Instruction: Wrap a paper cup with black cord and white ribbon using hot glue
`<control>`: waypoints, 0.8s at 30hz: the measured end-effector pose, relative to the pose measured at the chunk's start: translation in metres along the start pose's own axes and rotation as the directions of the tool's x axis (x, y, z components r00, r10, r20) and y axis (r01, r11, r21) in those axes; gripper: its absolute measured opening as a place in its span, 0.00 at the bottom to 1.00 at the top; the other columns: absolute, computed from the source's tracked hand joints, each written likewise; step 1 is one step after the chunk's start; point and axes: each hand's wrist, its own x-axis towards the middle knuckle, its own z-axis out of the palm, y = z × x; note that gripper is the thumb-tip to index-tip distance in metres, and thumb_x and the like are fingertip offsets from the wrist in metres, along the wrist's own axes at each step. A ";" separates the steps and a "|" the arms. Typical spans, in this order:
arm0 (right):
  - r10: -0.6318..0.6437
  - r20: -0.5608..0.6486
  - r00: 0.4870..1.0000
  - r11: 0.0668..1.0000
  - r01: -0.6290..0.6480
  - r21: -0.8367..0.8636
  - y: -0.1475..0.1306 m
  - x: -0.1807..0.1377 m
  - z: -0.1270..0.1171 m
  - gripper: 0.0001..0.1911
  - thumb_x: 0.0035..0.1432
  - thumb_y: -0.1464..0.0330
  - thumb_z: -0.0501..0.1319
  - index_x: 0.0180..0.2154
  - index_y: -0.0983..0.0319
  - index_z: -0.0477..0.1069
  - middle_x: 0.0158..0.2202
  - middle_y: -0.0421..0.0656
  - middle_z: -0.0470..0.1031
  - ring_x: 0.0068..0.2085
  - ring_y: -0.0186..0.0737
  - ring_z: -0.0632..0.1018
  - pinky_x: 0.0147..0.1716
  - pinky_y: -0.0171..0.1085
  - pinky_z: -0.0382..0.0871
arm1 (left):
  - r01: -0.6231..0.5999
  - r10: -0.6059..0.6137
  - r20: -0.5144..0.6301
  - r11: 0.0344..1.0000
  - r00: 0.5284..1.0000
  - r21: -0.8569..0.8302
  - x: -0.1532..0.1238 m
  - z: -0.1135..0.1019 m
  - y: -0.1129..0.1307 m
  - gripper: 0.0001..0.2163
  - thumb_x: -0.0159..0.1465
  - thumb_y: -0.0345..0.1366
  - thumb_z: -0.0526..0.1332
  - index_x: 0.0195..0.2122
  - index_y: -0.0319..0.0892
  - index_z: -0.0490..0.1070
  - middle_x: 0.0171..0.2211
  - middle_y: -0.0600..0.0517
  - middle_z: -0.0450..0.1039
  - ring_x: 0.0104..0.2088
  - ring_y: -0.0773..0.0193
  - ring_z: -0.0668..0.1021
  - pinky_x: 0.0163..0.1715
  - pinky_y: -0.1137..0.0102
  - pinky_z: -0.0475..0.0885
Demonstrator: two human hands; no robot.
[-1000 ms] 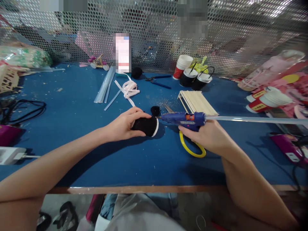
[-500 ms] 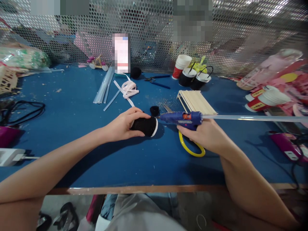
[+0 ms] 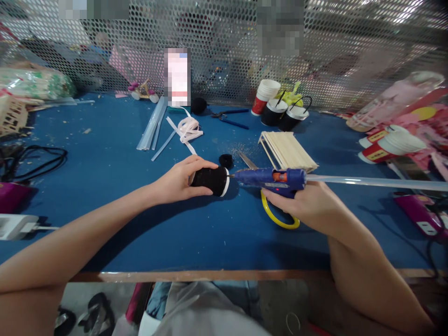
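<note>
My left hand [image 3: 178, 181] is wrapped round a black cup [image 3: 210, 180] lying on its side, its white-rimmed end facing right. A blue glue gun [image 3: 271, 178] is gripped in my right hand [image 3: 306, 201], and its nozzle touches the cup's end. A long clear glue stick [image 3: 374, 182] juts from the back of the gun toward the right. Yellow-handled scissors [image 3: 278, 218] lie on the blue table [image 3: 115, 186] under my right hand. A small black pompom [image 3: 226, 161] sits just behind the cup.
A bundle of wooden sticks [image 3: 287, 150] lies behind the gun. Clear glue sticks [image 3: 152, 126], white ribbon [image 3: 188, 129], pliers [image 3: 229, 118] and paper cups [image 3: 280, 105] stand further back by a perforated metal screen. Cables [image 3: 31, 161] lie left, and craft supplies [image 3: 402, 126] crowd the right.
The glue gun has shifted slightly down and to the right, its nozzle staying against the cup's end. My left hand has turned the cup a little.
</note>
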 end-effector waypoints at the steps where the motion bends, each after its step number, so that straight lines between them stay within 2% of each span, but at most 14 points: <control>1: -0.003 -0.005 1.000 1.000 0.003 -0.005 0.000 0.000 0.001 0.13 0.54 0.63 0.53 0.31 0.59 0.75 0.12 0.38 0.61 0.20 0.37 0.66 0.21 0.36 0.52 | 0.005 -0.005 -0.001 1.000 1.000 -0.001 0.000 0.000 0.000 0.23 0.57 0.41 0.64 0.52 0.42 0.64 0.45 0.45 0.68 0.45 0.59 0.71 0.47 0.64 0.68; 6: -0.018 -0.031 0.999 0.999 0.017 -0.036 0.001 -0.003 0.003 0.14 0.54 0.63 0.53 0.32 0.59 0.75 0.13 0.39 0.62 0.19 0.36 0.64 0.20 0.36 0.50 | 0.042 -0.042 -0.011 0.999 0.999 0.003 0.001 0.000 0.001 0.23 0.57 0.41 0.64 0.52 0.42 0.64 0.44 0.46 0.68 0.45 0.59 0.72 0.46 0.64 0.68; 13: -0.034 -0.007 0.999 0.998 0.033 -0.062 -0.004 -0.002 -0.004 0.12 0.53 0.63 0.54 0.30 0.58 0.75 0.13 0.39 0.62 0.19 0.37 0.64 0.21 0.37 0.51 | 0.096 -0.096 -0.014 0.995 0.995 -0.011 0.001 0.001 0.002 0.23 0.56 0.42 0.64 0.52 0.42 0.65 0.44 0.47 0.68 0.44 0.60 0.72 0.45 0.66 0.68; 17: -0.038 -0.025 0.999 0.998 0.037 -0.054 -0.010 0.000 -0.005 0.12 0.54 0.62 0.54 0.28 0.58 0.74 0.12 0.39 0.60 0.19 0.37 0.64 0.21 0.37 0.51 | 0.130 -0.130 -0.015 0.991 0.991 -0.013 0.002 0.000 0.002 0.23 0.56 0.43 0.64 0.52 0.43 0.65 0.45 0.47 0.69 0.45 0.59 0.72 0.45 0.66 0.68; 24: -0.046 0.038 0.998 0.994 0.049 -0.094 -0.018 0.001 -0.008 0.15 0.56 0.62 0.52 0.27 0.58 0.74 0.09 0.38 0.55 0.18 0.37 0.62 0.19 0.37 0.50 | 0.153 -0.153 -0.012 0.988 0.988 -0.025 0.002 0.000 0.001 0.23 0.57 0.44 0.63 0.52 0.45 0.65 0.45 0.47 0.69 0.43 0.59 0.73 0.44 0.65 0.69</control>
